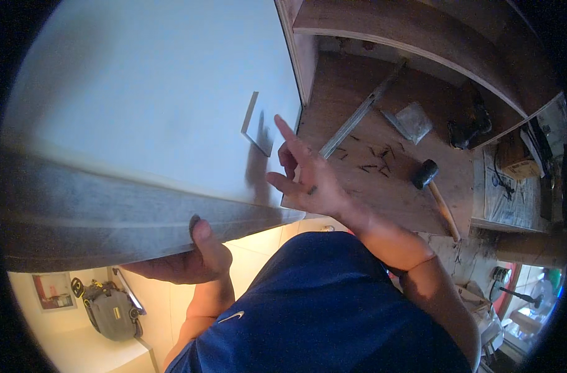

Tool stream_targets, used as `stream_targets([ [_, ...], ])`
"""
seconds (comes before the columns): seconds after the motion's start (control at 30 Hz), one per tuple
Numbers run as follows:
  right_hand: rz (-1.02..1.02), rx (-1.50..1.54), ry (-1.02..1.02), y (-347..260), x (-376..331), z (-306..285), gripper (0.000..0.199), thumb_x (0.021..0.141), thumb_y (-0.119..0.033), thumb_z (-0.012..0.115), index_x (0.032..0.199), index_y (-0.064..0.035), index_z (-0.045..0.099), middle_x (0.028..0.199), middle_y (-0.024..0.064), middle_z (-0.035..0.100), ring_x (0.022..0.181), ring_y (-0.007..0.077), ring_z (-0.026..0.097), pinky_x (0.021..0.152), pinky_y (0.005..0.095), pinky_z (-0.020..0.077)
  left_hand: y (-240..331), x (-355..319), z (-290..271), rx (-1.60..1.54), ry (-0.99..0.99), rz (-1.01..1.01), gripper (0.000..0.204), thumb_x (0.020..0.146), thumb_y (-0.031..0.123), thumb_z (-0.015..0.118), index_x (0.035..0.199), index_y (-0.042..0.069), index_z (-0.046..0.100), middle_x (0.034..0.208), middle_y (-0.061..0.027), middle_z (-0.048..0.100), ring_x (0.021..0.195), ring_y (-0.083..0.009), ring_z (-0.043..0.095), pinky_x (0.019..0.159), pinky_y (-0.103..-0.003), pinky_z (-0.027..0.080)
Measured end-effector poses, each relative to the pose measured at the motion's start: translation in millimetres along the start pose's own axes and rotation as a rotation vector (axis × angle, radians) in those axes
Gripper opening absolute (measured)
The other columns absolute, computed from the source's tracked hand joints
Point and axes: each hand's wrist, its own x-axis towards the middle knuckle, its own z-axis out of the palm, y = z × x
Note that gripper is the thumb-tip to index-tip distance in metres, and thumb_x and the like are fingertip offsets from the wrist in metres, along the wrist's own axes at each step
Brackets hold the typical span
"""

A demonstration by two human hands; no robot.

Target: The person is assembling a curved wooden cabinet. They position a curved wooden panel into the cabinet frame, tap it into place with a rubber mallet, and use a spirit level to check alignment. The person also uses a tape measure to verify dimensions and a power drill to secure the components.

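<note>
The step in hand appears to be steadying the large, flat, pale blue-white panel point(153, 93) at the person's front left: the left hand point(210, 260) has its grip clamped on the panel's grey near edge point(128, 217), while the right hand point(314, 180), empty, holds its fingers apart beside a thin, pale, angled strip point(250, 113). The next move seems to call for a firm left hold. The navy cloth shirt point(308, 298) bears a small pale logo point(231, 317); no writing is legible.
</note>
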Motion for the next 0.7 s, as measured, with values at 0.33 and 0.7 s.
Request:
stream_targets([
  [0.33,0.074,-0.020,0.004,-8,3,-1,0.093,0.091,-0.014,0.075,0.165,-0.0082,0.020,0.088,0.0063,0.053,0.072,0.0150,0.051,0.068,0.0311,0.0486,-7,-4,7,-0.294,0.064,0.017,0.109,0.083,0.023,0.077,0.161,-0.001,0.005,0.160,-0.0308,0.023,0.144,-0.0443,0.036,0.120,-0.057,0.033],
  [0.7,0.145,0.018,0.009,20,-12,12,0.096,0.091,-0.023,0.077,0.165,-0.0059,0.018,0.091,0.0067,0.053,0.072,0.0150,0.053,0.069,0.0306,0.0494,3,-4,13,-0.196,0.081,0.037,0.106,0.085,0.026,0.076,0.161,0.000,0.007,0.158,-0.0295,0.027,0.142,-0.0439,0.038,0.117,-0.055,0.037],
])
